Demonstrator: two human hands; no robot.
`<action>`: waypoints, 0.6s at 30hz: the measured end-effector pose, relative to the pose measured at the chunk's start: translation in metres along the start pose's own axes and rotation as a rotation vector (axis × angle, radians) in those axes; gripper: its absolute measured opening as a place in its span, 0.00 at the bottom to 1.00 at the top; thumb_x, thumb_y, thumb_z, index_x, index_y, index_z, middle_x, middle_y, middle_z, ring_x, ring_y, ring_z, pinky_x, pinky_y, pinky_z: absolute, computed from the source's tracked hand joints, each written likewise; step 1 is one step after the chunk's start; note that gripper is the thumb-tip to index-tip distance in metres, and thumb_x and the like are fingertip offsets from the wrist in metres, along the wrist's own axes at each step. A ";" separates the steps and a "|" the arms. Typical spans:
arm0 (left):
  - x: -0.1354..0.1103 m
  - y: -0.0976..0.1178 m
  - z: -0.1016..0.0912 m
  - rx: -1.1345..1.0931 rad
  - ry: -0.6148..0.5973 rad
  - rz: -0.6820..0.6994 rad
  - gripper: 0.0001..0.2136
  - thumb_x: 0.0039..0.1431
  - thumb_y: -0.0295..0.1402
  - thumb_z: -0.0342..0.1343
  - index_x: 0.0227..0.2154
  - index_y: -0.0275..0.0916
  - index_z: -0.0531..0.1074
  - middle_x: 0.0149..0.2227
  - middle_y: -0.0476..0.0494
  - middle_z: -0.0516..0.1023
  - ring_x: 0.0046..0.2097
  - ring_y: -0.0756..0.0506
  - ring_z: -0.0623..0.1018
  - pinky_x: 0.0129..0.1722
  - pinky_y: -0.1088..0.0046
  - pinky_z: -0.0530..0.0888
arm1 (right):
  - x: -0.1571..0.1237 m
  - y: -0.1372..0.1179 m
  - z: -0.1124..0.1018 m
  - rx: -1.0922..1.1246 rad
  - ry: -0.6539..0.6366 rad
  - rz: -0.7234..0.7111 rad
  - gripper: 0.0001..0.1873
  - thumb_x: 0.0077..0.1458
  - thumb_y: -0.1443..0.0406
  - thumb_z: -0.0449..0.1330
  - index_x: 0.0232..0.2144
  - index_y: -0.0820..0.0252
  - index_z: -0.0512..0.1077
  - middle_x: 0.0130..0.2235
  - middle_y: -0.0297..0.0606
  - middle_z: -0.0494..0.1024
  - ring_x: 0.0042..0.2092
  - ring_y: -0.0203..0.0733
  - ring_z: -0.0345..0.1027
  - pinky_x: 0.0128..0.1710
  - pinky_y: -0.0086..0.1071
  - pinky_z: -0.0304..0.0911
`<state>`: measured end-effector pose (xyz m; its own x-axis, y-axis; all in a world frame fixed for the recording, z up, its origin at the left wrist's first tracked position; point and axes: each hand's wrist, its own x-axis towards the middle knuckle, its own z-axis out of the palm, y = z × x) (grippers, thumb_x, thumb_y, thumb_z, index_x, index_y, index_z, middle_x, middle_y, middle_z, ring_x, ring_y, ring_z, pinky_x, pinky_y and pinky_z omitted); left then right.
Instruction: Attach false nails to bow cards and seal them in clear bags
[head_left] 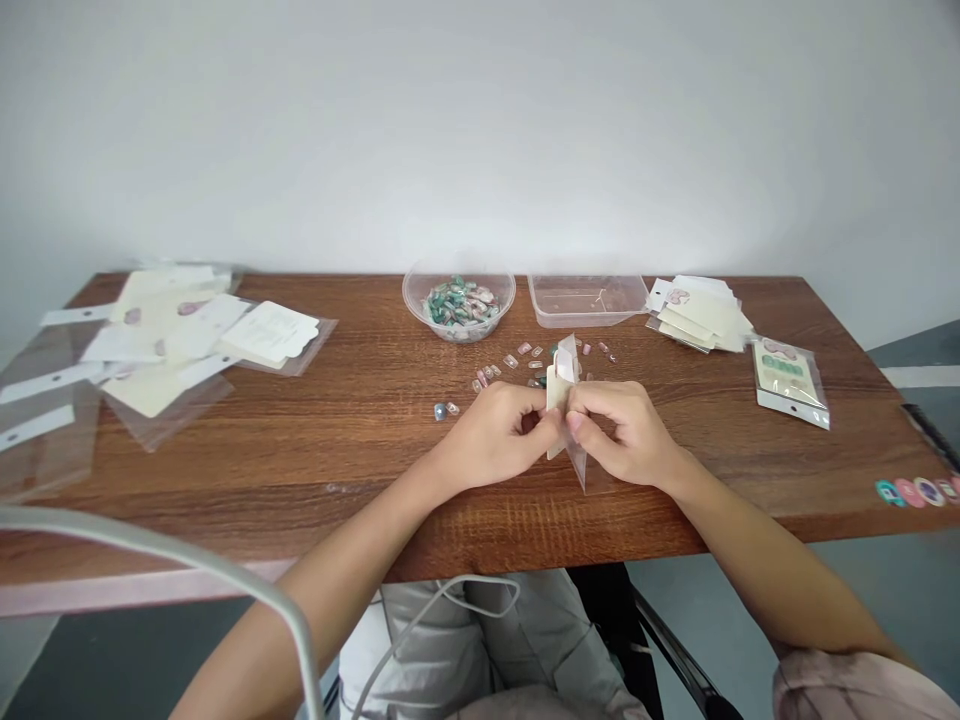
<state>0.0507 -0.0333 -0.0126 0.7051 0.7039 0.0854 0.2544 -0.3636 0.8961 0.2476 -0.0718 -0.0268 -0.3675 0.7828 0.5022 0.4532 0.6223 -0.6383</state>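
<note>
- two hands work just above the wooden counter (360, 440), near its front edge.
- the left hand (495, 435) is closed in a pinch on a cream card (556, 400).
- the right hand (619, 432) is closed on a clear plastic sleeve (578, 462); the card stands between the hands, overlapping the sleeve, though how far it sits inside is hard to tell.
- further along: a stack of sleeved cards (694, 315) and a filled packet (789, 382) lie on the right.
- left over: glossy teal and pink pieces (461, 303) in a clear bowl (457, 335), loose pieces (510, 362) beyond the hands, and a spread of cards and sleeves (172, 340) on the left.
</note>
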 end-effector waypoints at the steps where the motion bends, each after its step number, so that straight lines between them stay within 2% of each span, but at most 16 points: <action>1: 0.000 0.000 -0.001 -0.026 -0.014 -0.007 0.17 0.64 0.34 0.51 0.19 0.37 0.67 0.20 0.52 0.70 0.23 0.53 0.65 0.25 0.76 0.60 | 0.000 0.000 -0.001 0.009 -0.001 0.008 0.19 0.66 0.66 0.55 0.22 0.55 0.58 0.21 0.26 0.63 0.23 0.32 0.56 0.25 0.29 0.52; 6: -0.001 0.000 -0.004 -0.259 -0.116 -0.079 0.14 0.66 0.36 0.53 0.24 0.37 0.71 0.22 0.49 0.76 0.24 0.51 0.74 0.26 0.78 0.69 | 0.003 -0.003 -0.007 0.130 -0.024 0.088 0.20 0.66 0.66 0.56 0.21 0.57 0.61 0.19 0.25 0.63 0.21 0.30 0.55 0.24 0.28 0.50; 12: 0.001 0.000 -0.005 -0.337 -0.127 -0.136 0.17 0.66 0.39 0.55 0.23 0.37 0.70 0.20 0.47 0.76 0.23 0.51 0.75 0.25 0.77 0.70 | 0.003 -0.003 -0.012 0.206 -0.050 0.175 0.20 0.65 0.65 0.56 0.19 0.57 0.64 0.19 0.27 0.66 0.21 0.31 0.57 0.23 0.29 0.51; 14: 0.000 0.001 -0.010 -0.372 -0.093 -0.156 0.17 0.64 0.40 0.57 0.21 0.37 0.69 0.20 0.47 0.76 0.22 0.51 0.75 0.24 0.77 0.70 | 0.002 0.001 -0.017 0.269 -0.003 0.210 0.20 0.65 0.65 0.57 0.19 0.57 0.65 0.19 0.28 0.67 0.21 0.32 0.57 0.23 0.30 0.52; 18: -0.001 0.000 -0.028 -0.493 -0.012 -0.085 0.16 0.63 0.36 0.58 0.20 0.37 0.70 0.20 0.48 0.76 0.23 0.51 0.76 0.26 0.77 0.73 | -0.002 0.013 -0.032 0.421 0.222 0.322 0.22 0.62 0.62 0.60 0.16 0.56 0.64 0.17 0.28 0.62 0.20 0.34 0.52 0.22 0.32 0.50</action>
<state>0.0310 -0.0172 -0.0003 0.7037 0.7105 0.0003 -0.0296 0.0289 0.9991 0.2801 -0.0654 -0.0173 -0.0644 0.9435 0.3251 0.1349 0.3310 -0.9339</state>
